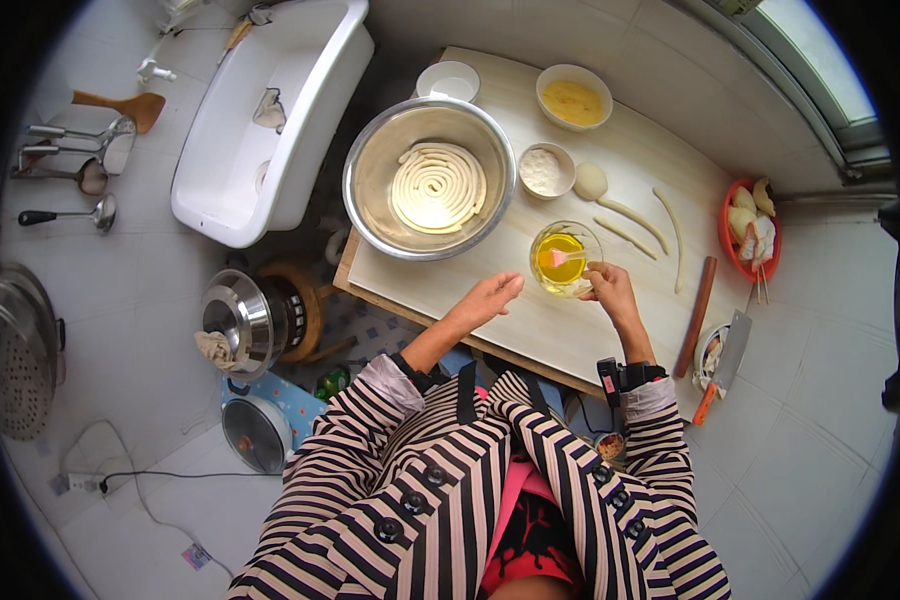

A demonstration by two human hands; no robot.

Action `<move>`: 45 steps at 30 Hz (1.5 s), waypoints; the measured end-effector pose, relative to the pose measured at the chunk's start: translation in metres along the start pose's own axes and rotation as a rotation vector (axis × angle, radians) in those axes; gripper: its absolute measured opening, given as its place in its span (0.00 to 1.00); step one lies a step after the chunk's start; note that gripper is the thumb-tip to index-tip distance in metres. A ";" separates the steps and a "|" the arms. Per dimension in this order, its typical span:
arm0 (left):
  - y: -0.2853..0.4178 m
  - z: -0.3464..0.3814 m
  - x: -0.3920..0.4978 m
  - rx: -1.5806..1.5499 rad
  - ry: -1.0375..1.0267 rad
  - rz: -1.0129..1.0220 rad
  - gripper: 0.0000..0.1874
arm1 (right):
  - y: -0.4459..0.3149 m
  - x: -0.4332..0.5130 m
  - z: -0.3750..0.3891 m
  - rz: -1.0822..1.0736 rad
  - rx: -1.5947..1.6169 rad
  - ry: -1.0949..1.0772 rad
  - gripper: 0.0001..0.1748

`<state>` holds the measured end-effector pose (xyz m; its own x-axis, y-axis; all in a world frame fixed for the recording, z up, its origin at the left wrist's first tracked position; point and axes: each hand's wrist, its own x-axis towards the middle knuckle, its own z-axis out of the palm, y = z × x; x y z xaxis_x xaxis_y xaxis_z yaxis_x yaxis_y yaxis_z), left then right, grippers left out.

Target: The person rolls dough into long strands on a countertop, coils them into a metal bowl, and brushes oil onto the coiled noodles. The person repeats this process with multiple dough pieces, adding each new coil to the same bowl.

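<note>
My right hand [609, 289] grips the rim of a glass bowl [538, 279] of yellow oil, in which a pink-headed brush [556, 257] rests. My left hand [491, 298] is off the bowl's left side, holding nothing, its fingers loosely together and thumb apart. A long dough rope [436, 187] lies coiled in a spiral inside the large steel basin [355, 214]. Near the glass bowl are a small bowl of flour [543, 171], a round piece of dough [591, 181] and several dough strips [630, 237].
A wooden rolling pin [696, 315], a cleaver [730, 352] and a red basket [727, 244] stand at the board's right. Behind are a bowl of yellow food [572, 103] and a white bowl [448, 81]. A white sink [221, 172] and a lidded steel pot [240, 319] are at left.
</note>
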<state>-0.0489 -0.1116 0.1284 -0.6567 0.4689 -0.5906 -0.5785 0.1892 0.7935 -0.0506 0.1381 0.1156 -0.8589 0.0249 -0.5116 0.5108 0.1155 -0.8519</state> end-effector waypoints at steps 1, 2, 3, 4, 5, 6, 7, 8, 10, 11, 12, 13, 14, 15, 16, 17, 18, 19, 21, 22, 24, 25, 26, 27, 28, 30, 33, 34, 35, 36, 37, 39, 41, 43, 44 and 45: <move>0.006 0.000 -0.002 -0.047 -0.013 0.021 0.32 | -0.015 -0.011 0.003 0.008 -0.037 -0.010 0.18; 0.013 -0.001 -0.004 -0.087 -0.047 0.027 0.34 | -0.030 -0.020 0.007 0.019 -0.038 -0.030 0.19; 0.019 -0.003 -0.007 -0.148 -0.075 0.049 0.36 | -0.044 -0.030 0.012 0.001 -0.021 -0.063 0.20; 0.026 -0.006 -0.010 -0.200 -0.118 0.068 0.37 | -0.055 -0.037 0.019 0.006 -0.002 -0.074 0.20; 0.032 -0.010 -0.013 -0.263 -0.139 0.099 0.39 | -0.066 -0.043 0.025 0.032 -0.028 -0.069 0.21; 0.038 -0.014 -0.017 -0.279 -0.145 0.095 0.40 | -0.075 -0.048 0.033 0.034 -0.029 -0.089 0.21; 0.042 -0.017 -0.022 -0.281 -0.148 0.127 0.39 | -0.082 -0.051 0.041 0.041 -0.013 -0.115 0.21; 0.046 -0.021 -0.026 -0.287 -0.125 0.159 0.38 | -0.089 -0.053 0.049 0.043 -0.033 -0.125 0.22; 0.051 -0.031 -0.035 -0.292 -0.071 0.225 0.35 | -0.100 -0.057 0.067 0.002 -0.040 -0.117 0.21; 0.052 -0.037 -0.038 -0.293 -0.044 0.259 0.34 | -0.105 -0.059 0.075 -0.013 -0.040 -0.109 0.21; 0.053 -0.042 -0.042 -0.287 -0.020 0.286 0.32 | -0.110 -0.060 0.082 0.007 -0.027 -0.141 0.22; 0.052 -0.049 -0.045 -0.346 -0.014 0.305 0.31 | -0.117 -0.060 0.087 -0.019 -0.062 -0.144 0.22; 0.052 -0.056 -0.048 -0.397 -0.011 0.317 0.30 | -0.124 -0.059 0.091 -0.017 -0.092 -0.140 0.23; 0.051 -0.063 -0.051 -0.448 0.004 0.314 0.29 | -0.131 -0.057 0.096 -0.004 -0.121 -0.143 0.24; 0.050 -0.070 -0.053 -0.474 0.010 0.320 0.29 | -0.139 -0.054 0.099 -0.048 -0.219 -0.097 0.25; 0.049 -0.077 -0.055 -0.456 -0.003 0.355 0.29 | -0.146 -0.049 0.105 -0.097 -0.167 -0.091 0.24; 0.047 -0.083 -0.057 -0.444 -0.004 0.373 0.29 | -0.153 -0.046 0.110 -0.120 -0.119 -0.078 0.23; 0.046 -0.089 -0.058 -0.437 -0.017 0.406 0.30 | -0.160 -0.043 0.115 -0.142 -0.071 -0.062 0.22; 0.045 -0.099 -0.058 -0.384 0.032 0.407 0.30 | -0.168 -0.040 0.131 -0.177 -0.014 -0.078 0.16; 0.045 -0.103 -0.059 -0.354 0.050 0.398 0.30 | -0.172 -0.038 0.140 -0.204 0.002 -0.095 0.15; 0.046 -0.111 -0.058 -0.413 0.049 0.420 0.30 | -0.180 -0.038 0.154 -0.298 -0.018 -0.137 0.11; 0.047 -0.115 -0.058 -0.443 0.059 0.416 0.30 | -0.183 -0.039 0.159 -0.355 -0.077 -0.103 0.11; 0.048 -0.119 -0.058 -0.437 0.086 0.455 0.30 | -0.187 -0.039 0.163 -0.412 -0.137 -0.090 0.11; 0.048 -0.123 -0.057 -0.469 0.090 0.447 0.31 | -0.191 -0.038 0.166 -0.470 -0.193 -0.068 0.11; 0.049 -0.127 -0.056 -0.506 0.102 0.435 0.31 | -0.195 -0.038 0.168 -0.460 -0.250 -0.046 0.11; 0.048 -0.136 -0.054 -0.553 0.096 0.448 0.32 | -0.200 -0.035 0.171 -0.498 -0.274 -0.060 0.11; 0.044 -0.150 -0.047 -0.460 0.141 0.471 0.31 | -0.201 -0.029 0.178 -0.552 -0.308 -0.069 0.10; 0.041 -0.154 -0.045 -0.453 0.154 0.468 0.31 | -0.200 -0.028 0.181 -0.562 -0.319 -0.073 0.10; 0.038 -0.158 -0.043 -0.446 0.166 0.462 0.31 | -0.199 -0.026 0.184 -0.551 -0.299 -0.072 0.11; 0.035 -0.162 -0.040 -0.439 0.184 0.441 0.31 | -0.197 -0.024 0.187 -0.543 -0.279 -0.069 0.13; 0.032 -0.166 -0.037 -0.435 0.182 0.469 0.31 | -0.196 -0.021 0.190 -0.531 -0.255 -0.067 0.14; 0.026 -0.172 -0.035 -0.437 0.200 0.484 0.31 | -0.194 -0.017 0.193 -0.449 -0.136 -0.055 0.14; 0.020 -0.180 -0.036 -0.426 0.229 0.467 0.30 | -0.195 -0.009 0.193 -0.356 -0.037 -0.032 0.15; 0.016 -0.190 -0.040 -0.393 0.276 0.462 0.30 | -0.196 0.002 0.190 -0.338 0.039 0.035 0.16; 0.013 -0.194 -0.044 -0.366 0.309 0.460 0.30 | -0.196 0.010 0.188 -0.361 0.056 0.078 0.16; 0.011 -0.200 -0.048 -0.337 0.351 0.432 0.30 | -0.194 0.019 0.188 -0.376 0.069 0.118 0.17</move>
<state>-0.1206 -0.3041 0.1358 -0.9503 0.1216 -0.2865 -0.3091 -0.2614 0.9144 -0.1590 -0.0701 0.2507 -0.9829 0.1077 -0.1495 0.1576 0.0715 -0.9849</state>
